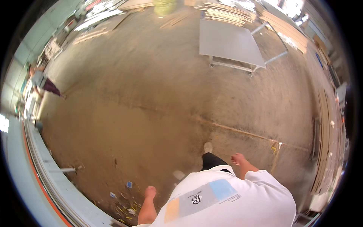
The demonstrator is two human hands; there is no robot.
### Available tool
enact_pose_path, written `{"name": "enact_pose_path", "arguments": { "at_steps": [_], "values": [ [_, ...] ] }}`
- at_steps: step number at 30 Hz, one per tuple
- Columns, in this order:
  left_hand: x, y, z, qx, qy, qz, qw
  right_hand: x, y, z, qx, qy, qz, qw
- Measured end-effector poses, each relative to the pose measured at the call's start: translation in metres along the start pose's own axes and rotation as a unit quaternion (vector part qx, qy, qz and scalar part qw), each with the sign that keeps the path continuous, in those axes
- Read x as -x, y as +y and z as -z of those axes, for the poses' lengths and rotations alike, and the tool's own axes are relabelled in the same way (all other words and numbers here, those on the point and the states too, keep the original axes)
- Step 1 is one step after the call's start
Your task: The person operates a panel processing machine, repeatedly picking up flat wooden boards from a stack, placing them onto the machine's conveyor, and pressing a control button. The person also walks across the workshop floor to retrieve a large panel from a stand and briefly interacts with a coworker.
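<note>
My left hand (pixel 150 192) hangs at my side, low over the brown floor (pixel 113 143). Its back faces up, and the fingers are hidden beneath it. Scraps and small blue-and-white packets lie on the ground near that hand. My right hand (pixel 237 159) swings forward, with its fingers loosely curled and nothing showing in them. It touches no object. One leg in black trousers is stretched ahead, ending in a light shoe (pixel 208 147).
A grey-topped cart (pixel 230 41) on castors, with a metal frame beside it, stands far right. Board stacks (pixel 223 14) lie behind it. Long boards (pixel 323 140) line the right side. A long pale machine (pixel 26 181) runs along the left. Another person (pixel 41 80) is far left.
</note>
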State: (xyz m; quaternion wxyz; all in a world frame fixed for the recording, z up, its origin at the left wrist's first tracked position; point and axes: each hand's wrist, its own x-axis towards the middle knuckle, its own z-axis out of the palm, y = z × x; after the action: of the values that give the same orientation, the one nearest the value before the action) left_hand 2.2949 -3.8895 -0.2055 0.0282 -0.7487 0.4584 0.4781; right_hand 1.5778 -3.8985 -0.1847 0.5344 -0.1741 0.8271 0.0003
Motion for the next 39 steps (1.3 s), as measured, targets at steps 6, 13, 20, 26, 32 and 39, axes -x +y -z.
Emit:
{"name": "enact_pose_path", "arguments": {
  "at_steps": [6, 13, 20, 26, 32, 39],
  "values": [
    [-0.051, 0.153, 0.016, 0.013, -0.025, -0.09, 0.996, -0.042, 0.087, 0.017, 0.019, -0.051, 0.139, 0.989],
    [-0.113, 0.42, -0.137, -0.355, -0.149, -0.251, 0.888, -0.141, 0.074, 0.172, 0.234, 0.01, 0.333, 0.913],
    [-0.072, 0.8, -0.221, 0.068, -0.302, -0.22, 0.925, -0.253, 0.029, 0.329, -0.255, 0.182, 0.289, 0.905],
    [-0.214, 0.877, -0.268, -0.192, -0.23, -0.301, 0.905, -0.235, -0.067, 0.379, -0.101, 0.057, 0.183, 0.976],
    [-0.395, 0.899, -0.263, -0.525, -0.249, -0.432, 0.69, -0.29, 0.056, 0.427, -0.17, -0.078, 0.108, 0.976],
    [-0.474, 1.124, -0.258, -0.16, -0.282, -0.145, 0.935, -0.316, -0.042, 0.617, -0.484, 0.187, -0.012, 0.855]
  ]
}}
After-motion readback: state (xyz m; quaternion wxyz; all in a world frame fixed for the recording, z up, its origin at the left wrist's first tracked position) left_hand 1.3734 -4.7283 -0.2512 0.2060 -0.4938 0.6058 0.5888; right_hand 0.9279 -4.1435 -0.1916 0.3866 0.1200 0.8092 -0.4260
